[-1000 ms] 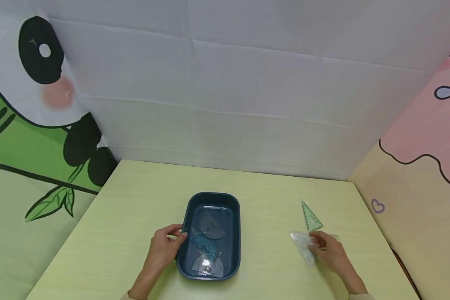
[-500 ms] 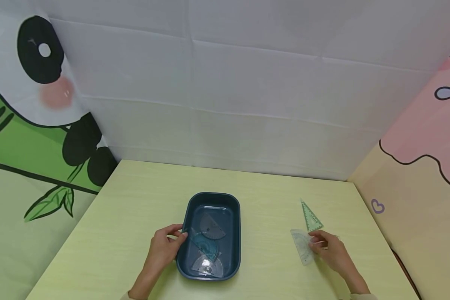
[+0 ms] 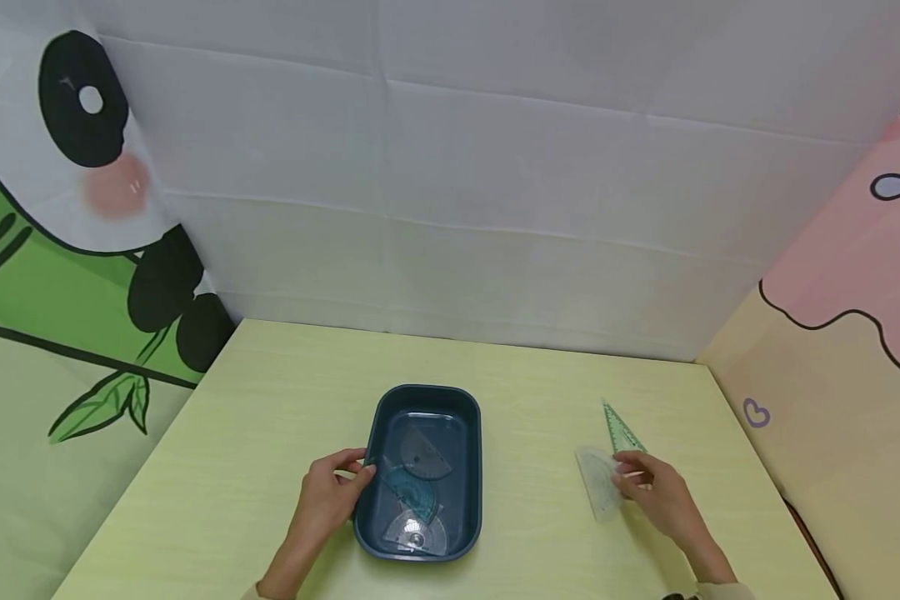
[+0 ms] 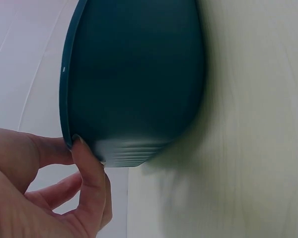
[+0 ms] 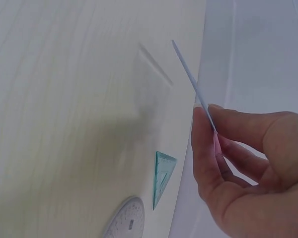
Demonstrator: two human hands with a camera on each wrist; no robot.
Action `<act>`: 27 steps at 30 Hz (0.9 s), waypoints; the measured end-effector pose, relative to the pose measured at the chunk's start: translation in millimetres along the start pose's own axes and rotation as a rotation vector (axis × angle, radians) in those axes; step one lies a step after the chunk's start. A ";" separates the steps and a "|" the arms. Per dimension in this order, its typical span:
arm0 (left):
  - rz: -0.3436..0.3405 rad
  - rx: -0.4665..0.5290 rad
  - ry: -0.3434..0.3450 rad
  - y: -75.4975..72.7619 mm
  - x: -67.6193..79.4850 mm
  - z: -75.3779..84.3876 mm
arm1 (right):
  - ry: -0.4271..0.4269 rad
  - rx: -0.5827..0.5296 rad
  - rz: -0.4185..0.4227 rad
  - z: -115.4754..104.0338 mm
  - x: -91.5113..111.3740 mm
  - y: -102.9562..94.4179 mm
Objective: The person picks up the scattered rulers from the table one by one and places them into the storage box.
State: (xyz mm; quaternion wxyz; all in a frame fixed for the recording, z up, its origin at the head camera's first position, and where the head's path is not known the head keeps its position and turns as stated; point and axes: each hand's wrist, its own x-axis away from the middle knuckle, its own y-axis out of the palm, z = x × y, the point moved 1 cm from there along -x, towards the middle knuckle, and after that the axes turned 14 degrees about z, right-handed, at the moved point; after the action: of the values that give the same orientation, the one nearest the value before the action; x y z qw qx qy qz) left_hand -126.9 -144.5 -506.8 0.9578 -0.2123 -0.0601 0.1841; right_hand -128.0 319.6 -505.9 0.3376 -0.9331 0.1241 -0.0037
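Observation:
My left hand (image 3: 332, 490) pinches the left rim of a dark blue plastic tray (image 3: 471, 467), thumb and fingers on either side of the rim (image 4: 64, 99). Inside the tray lie a bluish protractor (image 3: 414, 493) and two clear ones. Between thumb and fingers, my right hand (image 3: 660, 496) pinches a clear protractor (image 3: 596, 483), which the right wrist view shows edge-on, above the table with its shadow below. Behind that hand lies a green set square (image 3: 621, 429), its lower part hidden in the head view. Another clear protractor (image 5: 128, 220) rests on the table near the set square.
The light wooden table (image 3: 307, 367) ends at a white cloth backdrop (image 3: 457, 167). Printed cartoon panels stand along its left and right sides. Between the tray and my right hand is bare tabletop.
The right hand's protractor has tilted and shifted slightly left, and the fingers now cover more of the set square. My left hand and the tray have stayed put.

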 end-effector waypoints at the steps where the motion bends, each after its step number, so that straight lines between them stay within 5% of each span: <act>1: -0.001 0.000 0.001 -0.5 0.1 -0.3 | 0.000 -0.005 0.004 -1.2 0.7 0.8; 27: -0.026 0.005 0.048 -12.5 2.5 -5.4 | -0.093 -0.098 0.083 -39.6 8.6 22.5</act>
State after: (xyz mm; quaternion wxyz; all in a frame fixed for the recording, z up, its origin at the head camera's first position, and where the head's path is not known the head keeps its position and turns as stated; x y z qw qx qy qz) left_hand -119.4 -156.1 -506.2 0.9618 -0.2133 -0.0394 0.1668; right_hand -128.5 276.0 -490.2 0.2968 -0.9416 0.1472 0.0596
